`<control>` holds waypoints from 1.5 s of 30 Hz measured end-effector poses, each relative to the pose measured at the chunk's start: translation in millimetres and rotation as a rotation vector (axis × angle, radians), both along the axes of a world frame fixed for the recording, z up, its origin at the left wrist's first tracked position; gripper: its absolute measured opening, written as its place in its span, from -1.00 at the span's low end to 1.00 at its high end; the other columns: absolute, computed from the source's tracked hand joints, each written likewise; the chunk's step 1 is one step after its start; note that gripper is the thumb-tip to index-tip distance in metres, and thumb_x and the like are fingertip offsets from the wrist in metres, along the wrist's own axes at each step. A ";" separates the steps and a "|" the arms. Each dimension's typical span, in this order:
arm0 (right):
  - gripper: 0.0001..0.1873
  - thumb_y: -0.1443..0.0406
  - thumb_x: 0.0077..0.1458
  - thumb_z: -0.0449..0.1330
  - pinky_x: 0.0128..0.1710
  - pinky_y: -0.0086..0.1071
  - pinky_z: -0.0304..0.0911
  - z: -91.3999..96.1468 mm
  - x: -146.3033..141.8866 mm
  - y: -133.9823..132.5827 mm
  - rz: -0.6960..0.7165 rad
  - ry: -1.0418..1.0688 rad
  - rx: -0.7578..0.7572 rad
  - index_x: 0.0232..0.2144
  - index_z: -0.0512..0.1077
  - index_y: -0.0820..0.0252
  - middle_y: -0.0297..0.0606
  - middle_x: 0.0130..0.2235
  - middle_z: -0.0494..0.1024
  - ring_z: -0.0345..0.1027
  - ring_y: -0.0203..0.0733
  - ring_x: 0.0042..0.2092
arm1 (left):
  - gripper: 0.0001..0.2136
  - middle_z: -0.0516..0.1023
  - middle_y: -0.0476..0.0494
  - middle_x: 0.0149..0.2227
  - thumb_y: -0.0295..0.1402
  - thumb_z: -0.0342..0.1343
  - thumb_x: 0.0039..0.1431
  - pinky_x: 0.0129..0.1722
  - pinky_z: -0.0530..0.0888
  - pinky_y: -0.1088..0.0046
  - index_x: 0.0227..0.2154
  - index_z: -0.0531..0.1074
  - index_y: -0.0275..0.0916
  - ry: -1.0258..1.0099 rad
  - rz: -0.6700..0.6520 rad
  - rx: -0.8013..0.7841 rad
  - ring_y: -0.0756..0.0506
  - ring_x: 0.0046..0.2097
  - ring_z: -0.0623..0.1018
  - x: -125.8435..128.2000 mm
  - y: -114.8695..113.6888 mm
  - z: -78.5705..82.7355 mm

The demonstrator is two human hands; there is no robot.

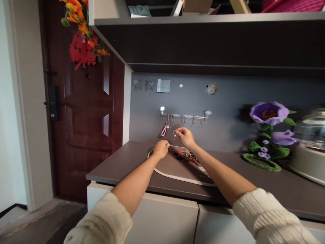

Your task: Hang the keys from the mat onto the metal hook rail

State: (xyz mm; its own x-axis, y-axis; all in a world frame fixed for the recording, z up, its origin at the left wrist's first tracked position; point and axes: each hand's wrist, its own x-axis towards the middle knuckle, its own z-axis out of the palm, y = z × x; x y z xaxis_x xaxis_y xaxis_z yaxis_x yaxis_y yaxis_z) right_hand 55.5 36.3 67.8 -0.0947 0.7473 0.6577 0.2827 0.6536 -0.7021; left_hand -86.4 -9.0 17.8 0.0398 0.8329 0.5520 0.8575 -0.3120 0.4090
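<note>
My right hand [186, 136] is raised before the grey back wall, thumb and finger pinched on a key ring [174, 132] that hangs below the hook rail [184, 116]. Lower and to the left, my left hand [160, 149] is closed above the mat's far edge; what its fingertips hold, if anything, is too small to make out. A pink strap keychain [164, 130] hangs from a hook at the rail's left part. Between my forearms, a pile of keys [186, 156] with red and dark parts lies on the brown, pale-rimmed mat [175, 171], partly covered by my right forearm.
The mat lies on a dark counter [114, 161] above white cabinet doors [165, 217]. Purple felt flowers [269, 113] and a glass-topped appliance [312, 142] stand at right. A shelf [203, 44] overhangs. At left is a dark red door [83, 135].
</note>
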 end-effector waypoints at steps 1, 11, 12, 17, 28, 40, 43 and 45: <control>-0.84 0.25 -0.12 0.13 -0.43 -0.43 0.24 4.8 -2.5 3.4 -0.008 0.009 0.005 -0.47 0.36 0.23 -0.36 -0.55 0.42 0.27 -0.35 -0.52 | -0.76 0.51 -0.18 -0.23 -0.39 -0.13 0.15 -0.17 0.33 0.45 -0.33 0.46 -0.25 0.051 0.041 0.007 -0.06 -0.17 0.46 -0.5 -1.3 0.5; -0.90 0.36 -0.16 0.12 -0.44 -0.45 0.25 41.9 -32.0 31.2 -0.188 0.163 -0.004 -0.48 0.39 0.26 -0.34 -0.53 0.46 0.28 -0.38 -0.56 | -0.69 0.49 -0.22 -0.21 -0.39 -0.22 0.19 -0.15 0.37 0.39 -0.28 0.45 -0.26 0.282 0.197 0.028 -0.09 -0.15 0.47 -3.5 -5.3 1.7; -0.89 0.36 -0.16 0.11 -0.43 -0.46 0.25 43.2 -34.6 34.8 -0.219 0.171 -0.007 -0.48 0.40 0.26 -0.33 -0.52 0.47 0.29 -0.38 -0.56 | -0.69 0.49 -0.22 -0.22 -0.39 -0.22 0.18 -0.16 0.38 0.39 -0.29 0.45 -0.26 0.290 0.203 0.026 -0.10 -0.15 0.47 -3.6 -5.2 1.9; -0.85 0.37 -0.15 0.10 -0.42 -0.45 0.27 46.4 -43.7 54.1 -0.333 0.175 -0.019 -0.47 0.45 0.26 -0.32 -0.55 0.48 0.32 -0.35 -0.56 | -0.70 0.50 -0.22 -0.23 -0.41 -0.21 0.17 -0.17 0.40 0.36 -0.30 0.46 -0.28 0.300 0.221 0.043 -0.12 -0.16 0.48 -4.3 -4.1 2.6; -0.81 0.41 -0.16 0.05 -0.28 -0.45 0.27 48.8 -52.7 77.1 -0.457 0.085 0.059 -0.51 0.48 0.24 -0.27 -0.52 0.51 0.41 -0.27 -0.39 | -0.68 0.50 -0.25 -0.22 -0.42 -0.22 0.16 -0.15 0.41 0.35 -0.29 0.46 -0.30 0.312 0.249 0.031 -0.13 -0.15 0.48 -3.6 -1.2 2.5; -0.80 0.36 -0.15 0.11 -0.26 -0.41 0.26 33.0 -52.5 77.2 -0.458 0.136 0.053 -0.36 0.40 0.23 -0.27 -0.44 0.50 0.39 -0.26 -0.37 | -0.69 0.50 -0.25 -0.21 -0.41 -0.21 0.17 -0.12 0.40 0.38 -0.26 0.46 -0.27 0.306 0.263 -0.004 -0.11 -0.12 0.47 -5.2 -2.7 3.8; -0.81 0.35 -0.14 0.11 -0.27 -0.42 0.26 29.7 -52.6 75.4 -0.448 0.135 0.042 -0.37 0.38 0.23 -0.27 -0.44 0.50 0.38 -0.27 -0.39 | -0.68 0.50 -0.27 -0.22 -0.41 -0.22 0.17 -0.13 0.40 0.38 -0.27 0.47 -0.29 0.310 0.259 0.001 -0.12 -0.12 0.47 -6.1 -2.5 3.5; -0.84 0.35 -0.13 0.11 -0.27 -0.42 0.25 27.7 -52.6 73.7 -0.436 0.131 0.034 -0.39 0.37 0.22 -0.27 -0.45 0.50 0.38 -0.28 -0.40 | -0.68 0.50 -0.27 -0.22 -0.41 -0.21 0.17 -0.13 0.39 0.38 -0.27 0.47 -0.30 0.316 0.253 0.009 -0.13 -0.12 0.47 -7.0 -2.4 3.4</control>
